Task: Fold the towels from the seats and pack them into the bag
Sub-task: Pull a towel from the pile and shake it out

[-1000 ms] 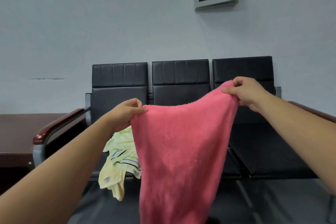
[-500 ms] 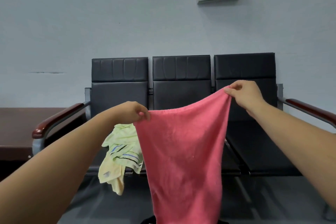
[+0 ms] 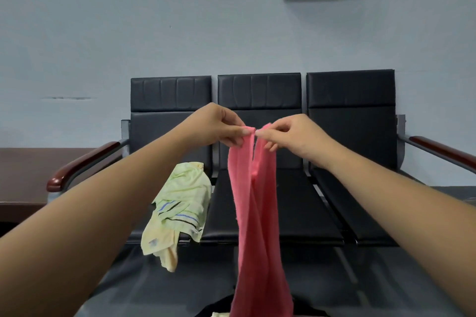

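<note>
We see the pink towel (image 3: 257,213) hanging long and doubled (two corners together), pinched at its top by left hand (image 3: 221,127) and right hand (image 3: 291,136).

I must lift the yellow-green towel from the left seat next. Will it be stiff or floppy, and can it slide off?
The yellow-green towel is probably floppy: it lies crumpled and droops over the left seat edge. It looks light, like the pink towel, which hangs limp. Since part already overhangs, a push might slide it off.

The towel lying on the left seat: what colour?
Pale yellow-green towel with dark and blue stripes; head view.
</note>
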A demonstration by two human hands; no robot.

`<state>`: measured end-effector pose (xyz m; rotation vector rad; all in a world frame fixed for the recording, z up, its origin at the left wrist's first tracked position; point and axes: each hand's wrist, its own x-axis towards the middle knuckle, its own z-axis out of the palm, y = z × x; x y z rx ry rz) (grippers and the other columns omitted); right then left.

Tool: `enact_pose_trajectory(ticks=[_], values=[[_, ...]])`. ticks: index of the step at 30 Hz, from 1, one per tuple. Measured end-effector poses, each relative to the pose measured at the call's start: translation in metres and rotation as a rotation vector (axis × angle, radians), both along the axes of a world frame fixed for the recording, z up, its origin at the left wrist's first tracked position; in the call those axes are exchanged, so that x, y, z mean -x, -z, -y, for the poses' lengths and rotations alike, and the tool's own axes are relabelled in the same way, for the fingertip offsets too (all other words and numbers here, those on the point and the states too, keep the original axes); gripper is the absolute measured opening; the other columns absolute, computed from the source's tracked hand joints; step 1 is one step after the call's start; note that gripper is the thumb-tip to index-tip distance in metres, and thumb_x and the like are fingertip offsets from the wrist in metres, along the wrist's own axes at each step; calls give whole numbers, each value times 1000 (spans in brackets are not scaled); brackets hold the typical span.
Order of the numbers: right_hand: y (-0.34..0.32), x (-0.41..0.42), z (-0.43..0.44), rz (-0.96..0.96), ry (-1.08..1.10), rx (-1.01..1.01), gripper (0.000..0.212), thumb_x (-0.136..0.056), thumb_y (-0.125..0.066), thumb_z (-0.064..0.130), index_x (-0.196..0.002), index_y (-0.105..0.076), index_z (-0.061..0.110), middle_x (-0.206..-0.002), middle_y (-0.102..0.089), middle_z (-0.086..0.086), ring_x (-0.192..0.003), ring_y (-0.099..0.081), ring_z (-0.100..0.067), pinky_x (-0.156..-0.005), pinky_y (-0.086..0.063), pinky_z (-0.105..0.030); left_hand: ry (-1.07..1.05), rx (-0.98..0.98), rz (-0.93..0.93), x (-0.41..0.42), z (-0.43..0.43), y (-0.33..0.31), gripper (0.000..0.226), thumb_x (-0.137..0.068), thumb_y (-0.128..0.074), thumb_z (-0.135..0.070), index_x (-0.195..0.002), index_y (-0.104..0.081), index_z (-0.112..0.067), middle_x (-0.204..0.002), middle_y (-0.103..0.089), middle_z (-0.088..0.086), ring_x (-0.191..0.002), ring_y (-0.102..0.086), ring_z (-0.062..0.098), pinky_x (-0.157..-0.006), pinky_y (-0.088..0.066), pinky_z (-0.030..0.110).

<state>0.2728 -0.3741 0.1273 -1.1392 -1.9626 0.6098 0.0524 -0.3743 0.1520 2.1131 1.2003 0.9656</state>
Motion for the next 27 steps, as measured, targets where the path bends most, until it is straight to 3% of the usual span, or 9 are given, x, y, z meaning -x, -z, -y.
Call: enact_pose_trajectory(ticks=[2, 7, 13, 16, 20, 22, 25, 27], values=[[4, 8, 7, 50, -14, -38, 28, -83, -79, 44, -87, -80, 16, -79, -77, 0, -77, -74, -13, -80, -59, -28, -24, -27, -40, -1, 0, 2, 26, -89, -74, -33, -90, -77, -8, -76, -75, 8, -70, -70, 13, -65, -53, 18], [14, 20, 3, -49, -7, -82, 11, -91, -76, 20, -90, -78, 9, -75, -76, -4, -68, -71, -9, -76, -57, -27, -4, -33, -70, -1, 1, 4, 23, -97, -66, -28, -81, -72, -13, -70, -71, 5, -66, -64, 15, -64, -50, 20], [14, 22, 6, -24, -55, -59, 15, -93, -73, 23, -89, -77, 9, -77, -76, -6, -71, -72, -11, -75, -57, -19, 39, -2, -38, 7, 0, 11, 22, -98, -63, -26, -85, -72, -11, -72, -69, 7, -70, -64, 19, -70, -52, 26], [14, 23, 4, -188, -82, 4, 13, -94, -70, 11, -85, -73, 2, -73, -72, -9, -67, -68, -16, -71, -56, -22, 60, 38, -26, 13, -1, 16, 25, -97, -65, -31, -83, -71, -11, -72, -65, 5, -70, -58, 17, -70, -50, 26], [6, 13, -8, -477, -116, 92, 23, -93, -64, 2, -71, -71, 7, -70, -67, -7, -73, -63, -22, -80, -54, -39, 47, 233, -368, 24, -2, 29, 17, -94, -68, -29, -80, -77, -22, -73, -61, -5, -69, -51, 10, -69, -44, 22], [2, 1, -13, -533, -82, 118, 24, -94, -61, 3, -72, -69, 8, -69, -67, -3, -73, -63, -19, -78, -56, -35, 4, 282, -479, 33, -6, 39, 14, -92, -68, -34, -83, -78, -34, -78, -65, -9, -75, -55, 12, -77, -46, 24], [8, -17, -25, -340, 107, 96, 20, -94, -61, 2, -75, -66, 7, -71, -69, -1, -71, -67, -14, -74, -58, -30, -19, 316, -329, 43, -8, 47, 19, -95, -66, -38, -105, -77, -27, -108, -75, 2, -106, -68, 22, -99, -53, 32], [12, -24, -34, -188, 214, 84, 17, -92, -61, 1, -76, -65, 6, -75, -68, -5, -70, -68, -16, -81, -62, -39, -62, 266, -268, 42, -10, 44, 24, -99, -62, -34, -105, -75, -15, -102, -78, 2, -103, -72, 17, -101, -53, 39]])
